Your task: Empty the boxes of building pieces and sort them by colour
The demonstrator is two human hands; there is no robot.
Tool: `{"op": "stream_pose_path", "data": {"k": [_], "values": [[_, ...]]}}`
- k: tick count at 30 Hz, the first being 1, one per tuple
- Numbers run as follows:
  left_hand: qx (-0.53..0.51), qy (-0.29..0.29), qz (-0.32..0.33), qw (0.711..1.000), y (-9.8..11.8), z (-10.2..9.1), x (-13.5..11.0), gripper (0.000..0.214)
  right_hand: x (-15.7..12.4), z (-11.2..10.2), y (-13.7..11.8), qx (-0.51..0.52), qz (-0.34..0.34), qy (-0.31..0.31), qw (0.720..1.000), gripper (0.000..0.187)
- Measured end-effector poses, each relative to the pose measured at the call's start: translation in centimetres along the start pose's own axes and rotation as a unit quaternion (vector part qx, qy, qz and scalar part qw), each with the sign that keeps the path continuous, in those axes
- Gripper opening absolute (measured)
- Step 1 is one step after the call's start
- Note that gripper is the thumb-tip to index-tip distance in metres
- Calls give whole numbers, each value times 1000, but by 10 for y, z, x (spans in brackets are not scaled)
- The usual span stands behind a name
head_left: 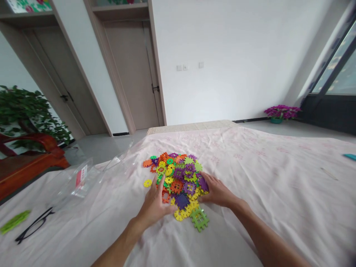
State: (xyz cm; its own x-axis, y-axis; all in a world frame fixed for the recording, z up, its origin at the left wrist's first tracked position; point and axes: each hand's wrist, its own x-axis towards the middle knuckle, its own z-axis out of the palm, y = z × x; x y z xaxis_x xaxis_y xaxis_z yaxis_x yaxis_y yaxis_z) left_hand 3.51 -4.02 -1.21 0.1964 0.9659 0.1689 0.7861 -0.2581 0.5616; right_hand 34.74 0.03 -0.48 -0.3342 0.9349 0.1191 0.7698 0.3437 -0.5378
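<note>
Cupping the pile (pixel 176 186) from both sides: left hand (pixel 155 204) at its left edge, right hand (pixel 217 191) at its right edge, both spread, thumbs apart from fingers. Pile mid-cloth, pieces overlapping. Green square (pixel 199 219) pokes out at near edge; yellow disc (pixel 147 183) lies just off left edge. Wide stretch of cloth (pixel 264 178) right of right hand, out to a stick (pixel 329 173); more cloth beyond pile up to far edge. Left side tighter: clear bag (pixel 83 181), then glasses (pixel 35 225) and light-green piece (pixel 15 221) near frame edge.
</note>
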Motion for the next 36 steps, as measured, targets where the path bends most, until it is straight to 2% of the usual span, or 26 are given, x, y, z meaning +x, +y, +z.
{"op": "stream_pose_path", "data": {"k": [2,4,8,12,16,19,21,23,25,27,30,33,36], "values": [[49,-23,14,998,5,3,-13,124,0,-1,-7,-21,16,8,1000,114],[77,-18,21,997,13,9,-15,120,2,3,-18,-15,4,18,1000,114],[90,30,36,995,30,22,-1,104,8,15,-36,36,-26,52,998,100],[85,76,28,993,35,28,13,71,13,20,-43,50,21,66,996,95],[31,117,39,992,42,31,20,66,20,19,-47,74,58,80,992,87],[-41,150,52,986,53,35,30,61,28,15,-53,177,90,84,976,76],[-83,161,51,982,59,35,41,57,35,11,-59,310,99,61,944,62],[-116,165,42,978,63,33,54,55,43,4,-65,419,119,41,899,50],[-142,166,32,975,64,26,68,52,51,-4,-71,463,157,43,872,45],[-159,162,28,974,60,17,83,51,62,-11,-76,478,177,50,859,42],[-163,173,19,971,50,1,105,50,83,-18,-86,506,162,45,846,38],[-154,168,5,974,38,-14,123,47,104,-19,-95,501,135,28,855,46],[-98,121,-54,986,30,-26,127,58,117,-17,-95,410,126,45,902,69]]}}
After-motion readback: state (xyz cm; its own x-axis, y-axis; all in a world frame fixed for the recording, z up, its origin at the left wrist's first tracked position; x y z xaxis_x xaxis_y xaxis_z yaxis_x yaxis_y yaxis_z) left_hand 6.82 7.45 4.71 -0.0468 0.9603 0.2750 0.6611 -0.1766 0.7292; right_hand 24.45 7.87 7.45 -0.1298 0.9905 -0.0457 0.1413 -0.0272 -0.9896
